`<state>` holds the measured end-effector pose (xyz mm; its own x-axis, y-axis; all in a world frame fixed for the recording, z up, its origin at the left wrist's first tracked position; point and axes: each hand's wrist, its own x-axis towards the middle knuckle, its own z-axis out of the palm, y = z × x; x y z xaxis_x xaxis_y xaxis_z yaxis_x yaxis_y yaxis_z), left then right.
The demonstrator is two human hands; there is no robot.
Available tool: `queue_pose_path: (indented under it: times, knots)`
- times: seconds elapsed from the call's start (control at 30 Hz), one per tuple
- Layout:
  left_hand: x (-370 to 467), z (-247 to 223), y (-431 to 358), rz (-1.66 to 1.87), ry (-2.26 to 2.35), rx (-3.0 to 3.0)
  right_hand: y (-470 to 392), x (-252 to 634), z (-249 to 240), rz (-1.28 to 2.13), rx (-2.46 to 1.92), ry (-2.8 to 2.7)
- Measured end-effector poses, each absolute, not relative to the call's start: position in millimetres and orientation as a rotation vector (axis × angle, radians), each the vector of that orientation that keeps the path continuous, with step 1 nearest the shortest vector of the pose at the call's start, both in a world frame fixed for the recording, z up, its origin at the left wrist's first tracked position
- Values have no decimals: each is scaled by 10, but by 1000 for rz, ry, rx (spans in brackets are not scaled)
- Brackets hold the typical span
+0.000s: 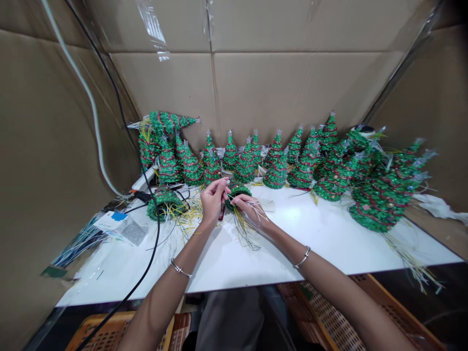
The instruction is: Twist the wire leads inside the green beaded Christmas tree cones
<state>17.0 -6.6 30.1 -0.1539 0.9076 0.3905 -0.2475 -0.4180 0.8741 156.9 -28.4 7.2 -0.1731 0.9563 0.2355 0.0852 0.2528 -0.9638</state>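
Closest to me, dark trousers (230,321) fill the space under the table, with an orange crate (106,329) down on the left and more crates (340,312) on the right. The white table's (310,239) front edge crosses just above the lap, and both forearms reach in over it, a silver bracelet on each. The widest bare stretch lies to the right of the right forearm; a smaller one sits between the arms, by the edge. Over on the left there's less freedom: a black cable (155,243) hangs down past the edge, and a white box (119,227) and a bundle of wires (78,243) take up the side.

The hands meet near mid-table. The left hand (212,199) is raised, its thumb and fingers pinched on a thin white strand (227,194). The right hand (252,208) sits a little lower, palm turned inward, thumb and forefinger closed on the same strand, with white wires (259,208) fanning over it. The tree (239,190) being worked on lies right behind the fingers, tipped so that its open base faces the person, yellow and green wires spilling out of it onto the tabletop. Another tree (161,204) lies the same way to the left.

Beyond them, upright decorated trees (276,170) crowd the back edge, and a cardboard wall (292,87) closes it off.
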Motion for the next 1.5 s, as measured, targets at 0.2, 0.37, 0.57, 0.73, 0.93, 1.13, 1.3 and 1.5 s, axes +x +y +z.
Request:
queue_pose_path:
  times: [0.2, 0.37, 0.57, 0.73, 0.93, 1.13, 1.3, 1.5]
  knots:
    - [161, 313, -69, 1690, 860, 1287, -239, 1578, 16, 1061, -940, -1563]
    - [178, 300, -81, 1634, 896, 1320, -224, 1590, 2, 1040, -865, -1623]
    - [195, 278, -87, 1566, 954, 1452, -171, 1611, -70, 1004, -861, -1677]
    - [182, 301, -86, 1531, 978, 1436, -160, 1601, -90, 1012, -896, -1643]
    - [153, 330, -109, 1470, 1034, 1435, -167, 1597, -88, 1047, -953, -1582]
    - [137, 337, -125, 1458, 1091, 1520, -158, 1593, -105, 1065, -965, -1556]
    - [134, 345, -127, 1471, 1120, 1532, -186, 1578, -66, 1092, -964, -1531]
    - [128, 305, -83, 1485, 1074, 1484, -180, 1569, -69, 1107, -961, -1496]
